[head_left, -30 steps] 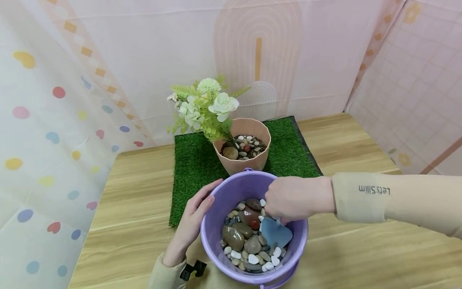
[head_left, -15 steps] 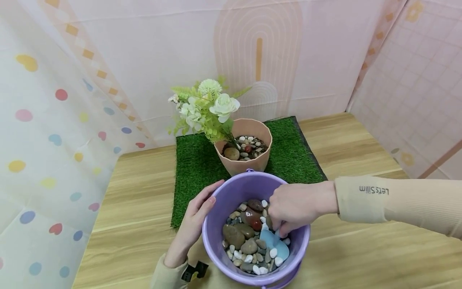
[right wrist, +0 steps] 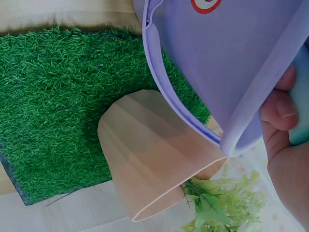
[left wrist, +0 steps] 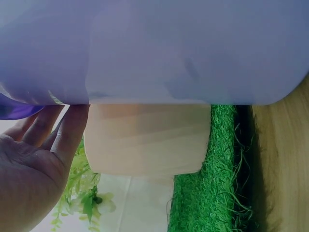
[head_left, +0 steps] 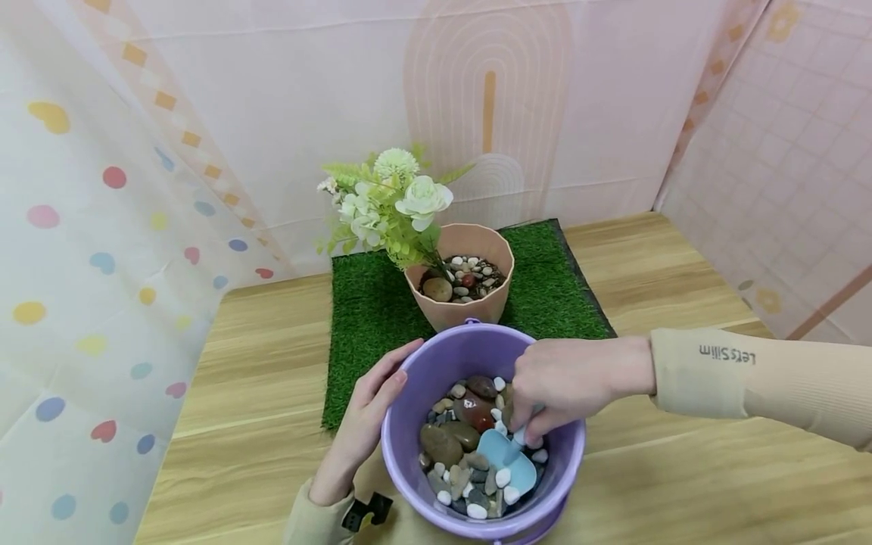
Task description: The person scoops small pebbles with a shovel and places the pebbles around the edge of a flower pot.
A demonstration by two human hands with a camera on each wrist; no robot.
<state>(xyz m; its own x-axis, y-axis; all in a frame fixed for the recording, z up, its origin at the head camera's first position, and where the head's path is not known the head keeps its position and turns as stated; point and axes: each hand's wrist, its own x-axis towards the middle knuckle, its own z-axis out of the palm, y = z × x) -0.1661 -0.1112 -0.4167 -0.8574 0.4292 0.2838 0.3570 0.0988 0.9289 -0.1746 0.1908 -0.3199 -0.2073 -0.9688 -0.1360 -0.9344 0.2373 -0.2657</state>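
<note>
A purple bucket [head_left: 572,462] holding stones of mixed sizes and colours stands at the front. My right hand [head_left: 568,382] reaches over its right rim and grips a light blue toy shovel [head_left: 500,453] by the handle. The shovel's blade lies among the pebbles, with white ones by its lower edge; part of the handle is hidden under the fingers. In the right wrist view the blue handle [right wrist: 300,104] shows beside my curled fingers. My left hand [head_left: 368,397] rests against the bucket's left side, its fairly straight fingers [left wrist: 72,128] touching the wall near the rim.
Behind the bucket, a peach flowerpot [head_left: 470,310] with white artificial flowers [head_left: 422,200], soil and pebbles stands on a green turf mat [head_left: 368,333]. The wooden table [head_left: 266,378] is bounded by printed curtains [head_left: 286,113] at the back and sides.
The shovel blade has moved left and down through the pebbles, shifting the small stones around it. My right hand has moved slightly with it, while my left hand stays at the bucket.
</note>
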